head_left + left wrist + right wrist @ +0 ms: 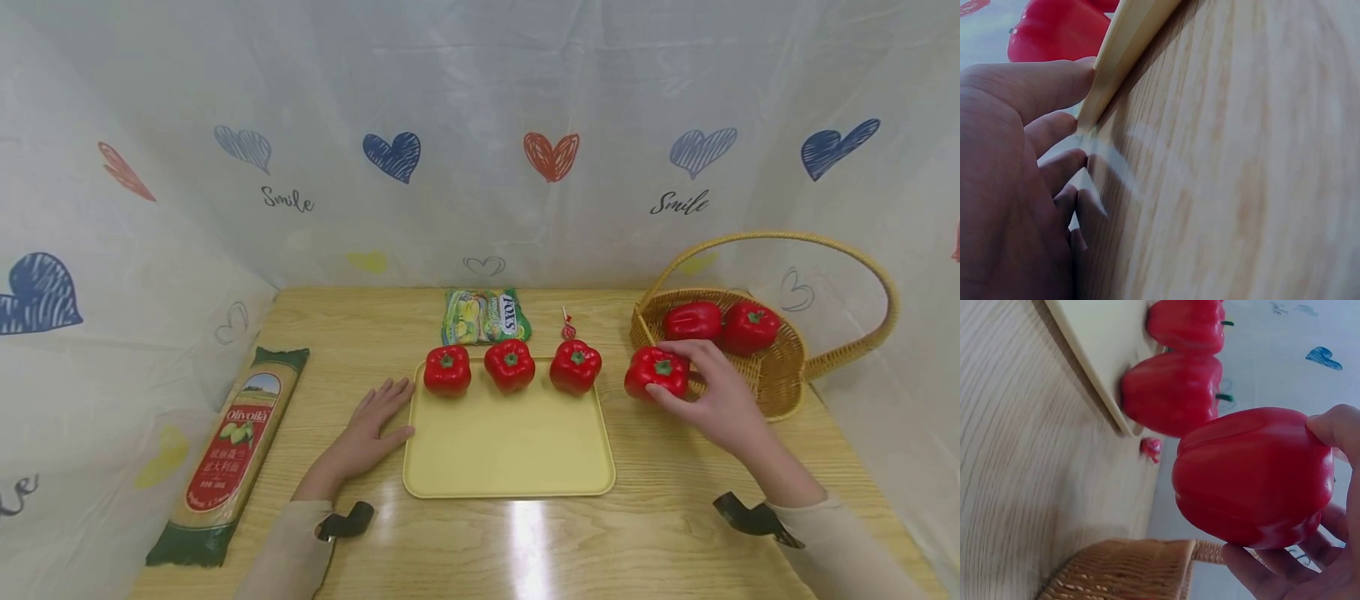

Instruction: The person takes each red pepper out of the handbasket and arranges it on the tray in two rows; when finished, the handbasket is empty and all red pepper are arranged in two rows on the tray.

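Pale wood-grained desk [450, 546], shiny toward its near side, stood before white sheeting [480, 92] printed with blue, red and yellow hearts [393, 157]. The right hand [716, 396] gripped a glossy red bell pepper [654, 375] between a tan wicker basket [784, 379] and a rectangular yellow tray [510, 450]. The left hand [366, 432], fingers extended, touched the tray's left rim.

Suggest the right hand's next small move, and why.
Probably carry the held pepper left over the tray: its near part is bare, three peppers line its far edge, and the right hand grips this one off its right side.
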Motion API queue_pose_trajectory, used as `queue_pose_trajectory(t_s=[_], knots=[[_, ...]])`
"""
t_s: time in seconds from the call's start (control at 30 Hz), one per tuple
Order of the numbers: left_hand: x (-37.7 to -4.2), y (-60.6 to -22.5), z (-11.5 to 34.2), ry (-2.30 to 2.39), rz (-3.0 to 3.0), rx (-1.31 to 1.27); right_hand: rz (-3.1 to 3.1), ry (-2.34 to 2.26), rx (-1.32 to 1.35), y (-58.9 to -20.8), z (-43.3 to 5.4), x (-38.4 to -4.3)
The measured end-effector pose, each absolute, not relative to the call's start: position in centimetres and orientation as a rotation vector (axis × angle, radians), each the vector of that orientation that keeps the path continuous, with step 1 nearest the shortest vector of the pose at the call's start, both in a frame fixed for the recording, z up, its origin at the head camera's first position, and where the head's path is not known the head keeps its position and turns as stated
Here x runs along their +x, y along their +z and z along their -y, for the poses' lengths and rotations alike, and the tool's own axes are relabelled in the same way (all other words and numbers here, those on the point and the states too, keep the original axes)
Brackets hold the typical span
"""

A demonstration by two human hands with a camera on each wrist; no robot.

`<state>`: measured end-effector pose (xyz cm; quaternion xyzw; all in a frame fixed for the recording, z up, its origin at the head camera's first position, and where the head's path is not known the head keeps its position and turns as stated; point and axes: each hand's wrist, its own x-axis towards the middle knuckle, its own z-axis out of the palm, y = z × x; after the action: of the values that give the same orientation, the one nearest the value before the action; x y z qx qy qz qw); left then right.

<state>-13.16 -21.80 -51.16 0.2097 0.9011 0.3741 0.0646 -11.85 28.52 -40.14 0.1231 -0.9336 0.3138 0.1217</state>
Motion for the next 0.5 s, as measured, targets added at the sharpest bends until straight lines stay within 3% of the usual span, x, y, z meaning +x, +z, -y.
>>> queue_pose_trajectory(t_s=[0.5], knots=[[-13.2, -51.3, 21.8, 1.123, -2.730, 0.644, 2.735, 0.856, 0.478, -40.6, -26.0, -11.1]])
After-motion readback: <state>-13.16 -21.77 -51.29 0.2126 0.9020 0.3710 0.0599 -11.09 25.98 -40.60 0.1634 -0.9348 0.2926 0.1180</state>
